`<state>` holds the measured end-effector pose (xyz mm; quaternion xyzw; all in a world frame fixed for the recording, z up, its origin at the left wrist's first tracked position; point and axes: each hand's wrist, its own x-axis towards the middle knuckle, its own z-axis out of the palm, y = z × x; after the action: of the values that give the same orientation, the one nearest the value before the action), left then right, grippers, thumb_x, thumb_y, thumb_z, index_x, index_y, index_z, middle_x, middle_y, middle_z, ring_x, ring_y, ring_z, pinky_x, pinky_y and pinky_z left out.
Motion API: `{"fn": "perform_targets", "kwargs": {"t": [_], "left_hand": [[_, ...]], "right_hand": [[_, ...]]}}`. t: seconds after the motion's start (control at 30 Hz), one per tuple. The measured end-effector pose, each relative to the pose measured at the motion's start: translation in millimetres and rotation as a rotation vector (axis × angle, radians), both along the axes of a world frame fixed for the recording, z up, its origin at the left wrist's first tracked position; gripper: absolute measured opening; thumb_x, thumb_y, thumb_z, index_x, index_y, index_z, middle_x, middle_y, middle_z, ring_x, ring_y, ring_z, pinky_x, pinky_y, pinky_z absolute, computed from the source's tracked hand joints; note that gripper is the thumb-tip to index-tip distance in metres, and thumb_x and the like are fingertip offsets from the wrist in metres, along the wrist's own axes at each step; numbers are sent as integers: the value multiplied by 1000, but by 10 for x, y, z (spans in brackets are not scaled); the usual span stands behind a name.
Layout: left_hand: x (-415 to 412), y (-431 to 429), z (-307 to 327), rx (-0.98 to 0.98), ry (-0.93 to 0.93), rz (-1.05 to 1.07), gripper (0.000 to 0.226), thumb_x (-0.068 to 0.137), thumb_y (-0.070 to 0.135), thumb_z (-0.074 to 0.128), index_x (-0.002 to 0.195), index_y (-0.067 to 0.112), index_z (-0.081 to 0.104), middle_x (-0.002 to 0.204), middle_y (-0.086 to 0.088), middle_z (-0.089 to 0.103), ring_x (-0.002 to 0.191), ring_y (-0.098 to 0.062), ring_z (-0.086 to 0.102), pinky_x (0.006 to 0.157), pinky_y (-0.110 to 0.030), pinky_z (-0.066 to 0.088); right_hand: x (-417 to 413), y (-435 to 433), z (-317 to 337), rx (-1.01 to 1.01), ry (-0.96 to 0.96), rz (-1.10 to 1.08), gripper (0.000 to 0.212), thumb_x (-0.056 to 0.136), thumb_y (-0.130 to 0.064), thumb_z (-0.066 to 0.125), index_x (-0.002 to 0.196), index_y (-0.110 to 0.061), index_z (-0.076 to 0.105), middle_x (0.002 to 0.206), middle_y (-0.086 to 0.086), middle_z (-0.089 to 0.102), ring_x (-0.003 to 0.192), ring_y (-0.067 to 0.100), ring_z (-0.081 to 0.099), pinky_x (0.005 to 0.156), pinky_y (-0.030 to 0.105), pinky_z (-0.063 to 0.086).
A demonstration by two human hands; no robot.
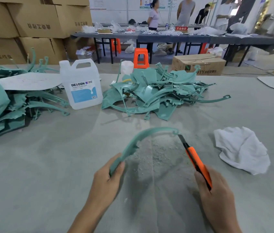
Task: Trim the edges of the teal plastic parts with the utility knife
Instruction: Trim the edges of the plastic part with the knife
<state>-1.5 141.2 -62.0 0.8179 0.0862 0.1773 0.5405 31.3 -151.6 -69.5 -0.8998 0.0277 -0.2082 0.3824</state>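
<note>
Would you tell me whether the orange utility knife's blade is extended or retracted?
Extended: the orange utility knife shows bare blade beyond its body.

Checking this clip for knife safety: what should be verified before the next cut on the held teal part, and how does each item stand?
1. Grip: left hand holds the curved teal part by its near end: ok.
2. Tool: right hand holds the utility knife by its orange handle: ok.
3. Its blade is extended, pointing at the part's hooked far end: ok.
4. Contact between blade and part: cannot tell.
5. Clearance: left hand is well away from the blade: ok.
</note>
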Motion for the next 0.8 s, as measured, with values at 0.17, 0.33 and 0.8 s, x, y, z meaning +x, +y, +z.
{"fn": "perform_targets", "kwargs": {"t": [0.17, 0.33, 0.8], "left_hand": [[18, -33, -139, 121, 61, -51, 49, 96, 30, 64, 127, 64, 48, 120, 47, 55, 112, 19, 55, 91, -3, 43], [8, -32, -154, 241, 67, -84, 53, 99, 30, 60, 129, 70, 42, 119, 61, 39, 108, 27, 47, 89, 2, 38], [21, -60, -177, 320, 98, -51, 53, 100, 19, 58, 146, 41, 44, 136, 25, 57, 112, -9, 62, 82, -8, 42]], "right_hand": [[51, 87, 171, 58, 62, -11, 18, 92, -50, 57, 97, -33, 58, 64, -10, 62, 61, 8, 58, 55, 27, 40], [348, 162, 285, -79, 204, 7, 23, 99, -47, 47, 102, -26, 56, 66, -7, 57, 59, 7, 49, 52, 27, 32], [151, 610, 410, -251, 353, 307, 26, 104, -46, 41, 121, -31, 54, 81, -6, 59, 69, 18, 53, 62, 33, 37]]}}
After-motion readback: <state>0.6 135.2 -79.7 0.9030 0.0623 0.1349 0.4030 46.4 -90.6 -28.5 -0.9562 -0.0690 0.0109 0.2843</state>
